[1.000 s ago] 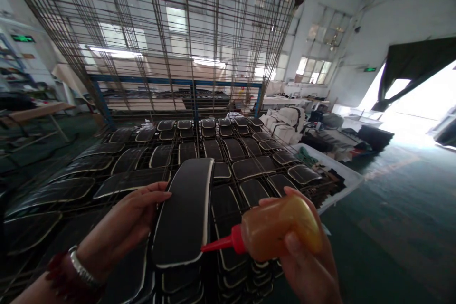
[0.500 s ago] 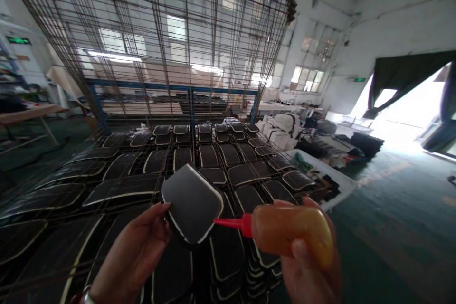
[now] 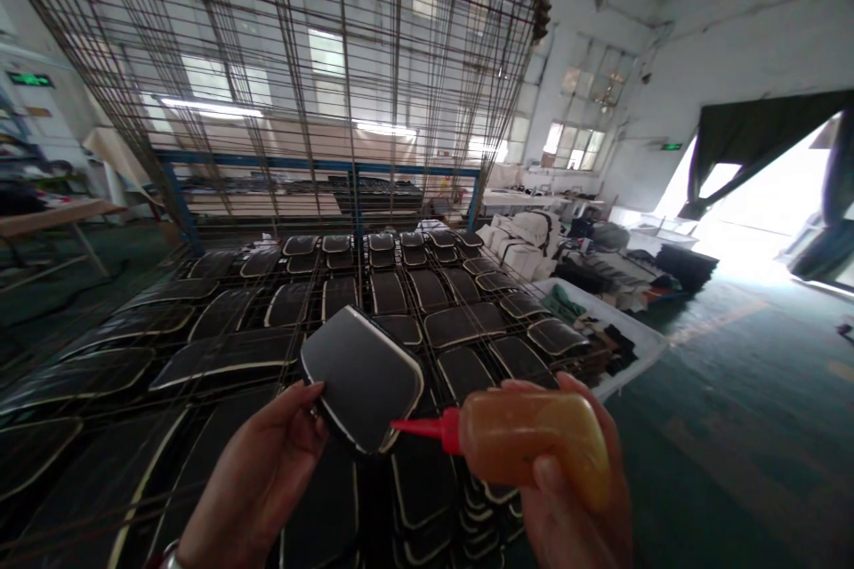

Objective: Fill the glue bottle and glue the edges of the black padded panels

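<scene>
Between the thumb and fingers of my left hand is a black panel with rounded corners and a pale line along its edge. It is held tilted, gripped by its left side. My right hand is wrapped round a squeeze bottle of amber liquid, lying nearly level. The bottle's red nozzle points left, its tip at the panel's lower right edge. Whether the tip touches the panel I cannot tell. Below both hands, many similar black panels with pale edges lie in rows on a wire rack.
A raised wire frame slopes up behind the rows of panels. At the right stands a white bin with dark and green scraps. White bundles are piled beyond it. A table is at the far left.
The red nozzle tip has moved slightly left and down along the panel's edge, with the bottle and my right hand shifting left. My left hand still holds the panel, turned slightly.
</scene>
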Motion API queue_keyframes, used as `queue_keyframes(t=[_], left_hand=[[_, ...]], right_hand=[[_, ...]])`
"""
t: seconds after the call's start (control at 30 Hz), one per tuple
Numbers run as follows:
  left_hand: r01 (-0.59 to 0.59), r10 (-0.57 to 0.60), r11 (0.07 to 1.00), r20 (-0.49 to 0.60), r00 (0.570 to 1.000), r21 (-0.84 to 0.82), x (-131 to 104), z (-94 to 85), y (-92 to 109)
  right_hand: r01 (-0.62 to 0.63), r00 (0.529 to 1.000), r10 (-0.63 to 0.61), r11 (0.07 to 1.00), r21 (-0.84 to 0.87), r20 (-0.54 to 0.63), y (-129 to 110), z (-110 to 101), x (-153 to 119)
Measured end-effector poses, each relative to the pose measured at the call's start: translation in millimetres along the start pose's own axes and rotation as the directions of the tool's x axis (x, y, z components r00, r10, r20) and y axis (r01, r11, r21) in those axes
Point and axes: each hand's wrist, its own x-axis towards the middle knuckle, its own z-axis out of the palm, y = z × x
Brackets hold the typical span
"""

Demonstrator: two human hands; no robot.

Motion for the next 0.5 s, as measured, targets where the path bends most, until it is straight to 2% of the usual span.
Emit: queue_keyframes(t=[0.13,0.23,0.27,0.33,0.37,0.43,0.47,0.5], left_hand=[[-0.020,0.020,0.999,-0.009,1.000,-0.027,-3,3.7,1],[-0.032,0.031,0.998,-0.022,0.999,-0.046,-1,7.1,-1],[-0.032,0.030,0.998,-0.033,0.999,-0.062,1,8.5,-1],[-0.040,0.035,0.994,-0.051,0.998,-0.100,5,11.5,-3],[-0.050,0.044,0.991,-0.052,0.998,-0.122,8,12.9,-5],[-0.067,0.058,0.985,-0.058,0.997,-0.161,13,15.2,-9],[-0.076,0.066,0.981,-0.066,0.996,-0.177,16,15.9,-11],[-0.083,0.069,0.978,-0.077,0.995,-0.190,19,16.3,-13]], right_hand=[[0.086,0.995,-0.086,0.996,-0.011,-0.047,-10,2,13],[0.059,0.996,-0.059,0.998,0.004,-0.063,0,0,10],[0.014,0.999,-0.012,0.999,0.040,-0.050,6,-1,7],[-0.168,0.986,0.165,0.971,0.167,0.031,22,-4,5],[-0.291,0.956,0.278,0.925,0.243,0.088,28,-5,6],[-0.501,0.864,0.474,0.779,0.376,0.170,35,-6,16],[-0.550,0.828,0.533,0.714,0.433,0.172,35,-6,25],[-0.555,0.813,0.565,0.675,0.486,0.143,30,-6,35]])
